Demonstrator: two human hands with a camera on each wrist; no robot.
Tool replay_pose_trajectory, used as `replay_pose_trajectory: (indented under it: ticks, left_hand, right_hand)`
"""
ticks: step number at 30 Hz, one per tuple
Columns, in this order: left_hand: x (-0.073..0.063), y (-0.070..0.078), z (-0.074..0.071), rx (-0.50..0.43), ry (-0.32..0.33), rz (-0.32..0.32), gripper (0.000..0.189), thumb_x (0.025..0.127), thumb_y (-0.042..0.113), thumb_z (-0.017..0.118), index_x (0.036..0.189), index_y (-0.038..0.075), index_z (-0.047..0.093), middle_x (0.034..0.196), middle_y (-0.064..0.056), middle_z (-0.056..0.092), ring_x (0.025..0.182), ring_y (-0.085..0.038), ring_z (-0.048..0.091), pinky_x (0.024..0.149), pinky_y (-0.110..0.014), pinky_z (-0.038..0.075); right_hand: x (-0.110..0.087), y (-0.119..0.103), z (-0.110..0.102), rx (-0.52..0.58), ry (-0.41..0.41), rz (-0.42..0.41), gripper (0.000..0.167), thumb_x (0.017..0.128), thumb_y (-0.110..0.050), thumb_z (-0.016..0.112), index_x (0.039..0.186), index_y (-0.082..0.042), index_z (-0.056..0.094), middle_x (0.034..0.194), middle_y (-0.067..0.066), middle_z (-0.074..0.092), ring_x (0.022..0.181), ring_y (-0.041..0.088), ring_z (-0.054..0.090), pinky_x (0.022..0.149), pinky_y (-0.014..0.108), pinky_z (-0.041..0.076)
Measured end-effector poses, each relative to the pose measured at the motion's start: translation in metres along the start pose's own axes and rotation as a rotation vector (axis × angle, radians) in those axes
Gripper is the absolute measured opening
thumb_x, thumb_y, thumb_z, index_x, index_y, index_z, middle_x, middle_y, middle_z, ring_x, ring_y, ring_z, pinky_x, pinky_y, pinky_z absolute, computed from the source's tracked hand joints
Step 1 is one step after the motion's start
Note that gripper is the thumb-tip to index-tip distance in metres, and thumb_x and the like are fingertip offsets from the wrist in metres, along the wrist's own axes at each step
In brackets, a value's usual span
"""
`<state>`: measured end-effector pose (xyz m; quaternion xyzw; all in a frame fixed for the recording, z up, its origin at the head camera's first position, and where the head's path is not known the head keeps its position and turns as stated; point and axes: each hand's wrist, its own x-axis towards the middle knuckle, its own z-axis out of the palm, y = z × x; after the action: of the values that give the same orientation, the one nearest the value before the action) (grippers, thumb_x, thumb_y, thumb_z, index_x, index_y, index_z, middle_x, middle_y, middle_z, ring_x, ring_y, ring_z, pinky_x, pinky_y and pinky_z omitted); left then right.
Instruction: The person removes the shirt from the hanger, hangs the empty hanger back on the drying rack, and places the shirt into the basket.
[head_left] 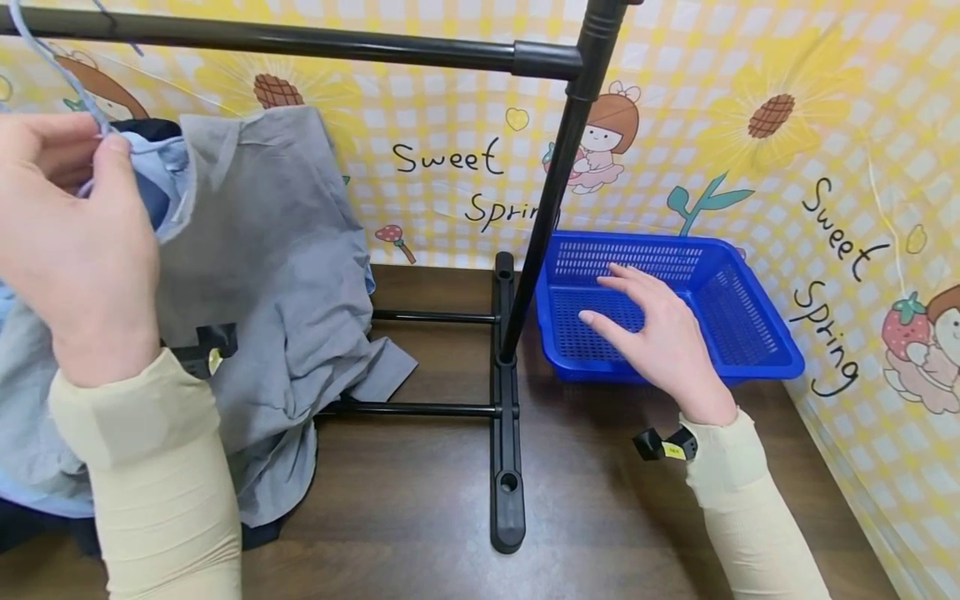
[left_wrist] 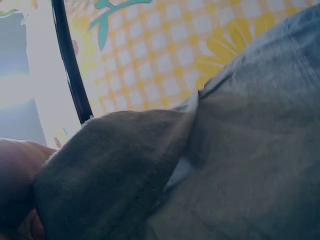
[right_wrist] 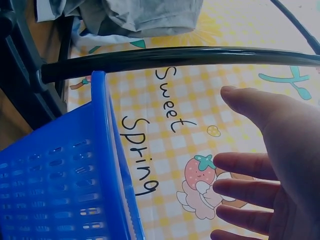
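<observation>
My left hand (head_left: 90,242) is at the upper left in the head view, thumb and fingers pinching a light blue hanger (head_left: 66,73) just below its hook. A grey garment (head_left: 258,217) hangs close beside that hand, its neckline by the hanger, with other blue and dark clothes partly hidden behind it. In the left wrist view the grey cloth (left_wrist: 240,165) fills most of the picture. My right hand (head_left: 656,333) hovers over a blue plastic basket (head_left: 787,358), fingers spread and holding nothing. The right wrist view shows the same extended fingers (right_wrist: 245,192) beside the basket's rim.
A black clothes rack stands over the brown floor, with a top rail (head_left: 337,43), an upright post (head_left: 551,192) between the garments and the basket, and a long foot (head_left: 507,517). Behind runs a yellow checked wall covering (head_left: 450,100), which continues along the right side.
</observation>
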<state>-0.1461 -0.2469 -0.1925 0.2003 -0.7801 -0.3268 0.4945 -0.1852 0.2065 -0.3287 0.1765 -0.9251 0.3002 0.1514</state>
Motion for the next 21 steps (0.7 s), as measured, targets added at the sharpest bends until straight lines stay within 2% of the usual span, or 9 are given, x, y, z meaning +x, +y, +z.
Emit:
replay_pose_trajectory:
  ticks: [6, 10, 12, 17, 21]
  left_hand:
    - [-0.001, 0.007, 0.001, -0.035, 0.035, 0.095, 0.028, 0.105, 0.037, 0.055, 0.124, 0.021, 0.069, 0.115, 0.016, 0.067, 0.101, 0.005, 0.057, 0.095, -0.015, 0.039]
    - [-0.001, 0.010, 0.001, -0.095, 0.065, 0.152, 0.025, 0.105, 0.034, 0.056, 0.123, 0.023, 0.069, 0.108, 0.022, 0.066, 0.098, 0.006, 0.056, 0.094, -0.016, 0.040]
    - [-0.001, 0.010, 0.000, -0.119, 0.075, 0.179, 0.026, 0.105, 0.035, 0.056, 0.125, 0.023, 0.067, 0.108, 0.021, 0.065, 0.098, 0.005, 0.057, 0.095, -0.016, 0.040]
    - [-0.001, 0.004, -0.002, -0.132, 0.089, 0.186, 0.032, 0.102, 0.046, 0.057, 0.127, 0.027, 0.066, 0.112, 0.014, 0.069, 0.098, 0.002, 0.059, 0.094, -0.016, 0.041]
    - [-0.003, -0.007, -0.001, -0.153, 0.103, 0.184, 0.035, 0.097, 0.053, 0.061, 0.124, 0.032, 0.070, 0.109, 0.014, 0.072, 0.097, -0.003, 0.062, 0.090, -0.016, 0.042]
  right_hand:
    - [0.000, 0.000, -0.002, -0.001, 0.004, 0.008, 0.061, 0.092, -0.055, 0.070, 0.138, -0.015, 0.065, 0.153, 0.001, 0.049, 0.146, 0.027, 0.036, 0.113, 0.062, 0.027]
    - [0.001, -0.001, -0.003, 0.002, 0.005, 0.011, 0.061, 0.092, -0.055, 0.070, 0.138, -0.015, 0.065, 0.153, 0.002, 0.049, 0.145, 0.027, 0.036, 0.113, 0.063, 0.026]
    - [0.001, -0.001, -0.004, 0.001, 0.004, 0.011, 0.061, 0.092, -0.055, 0.070, 0.138, -0.015, 0.065, 0.153, 0.002, 0.049, 0.145, 0.027, 0.036, 0.113, 0.063, 0.026]
    - [0.001, -0.001, -0.006, 0.004, 0.013, 0.011, 0.061, 0.092, -0.054, 0.070, 0.138, -0.015, 0.065, 0.153, 0.002, 0.049, 0.146, 0.027, 0.036, 0.113, 0.063, 0.026]
    - [0.000, -0.001, -0.007, 0.010, 0.027, 0.006, 0.060, 0.092, -0.053, 0.071, 0.139, -0.015, 0.065, 0.153, 0.001, 0.049, 0.146, 0.025, 0.035, 0.114, 0.062, 0.026]
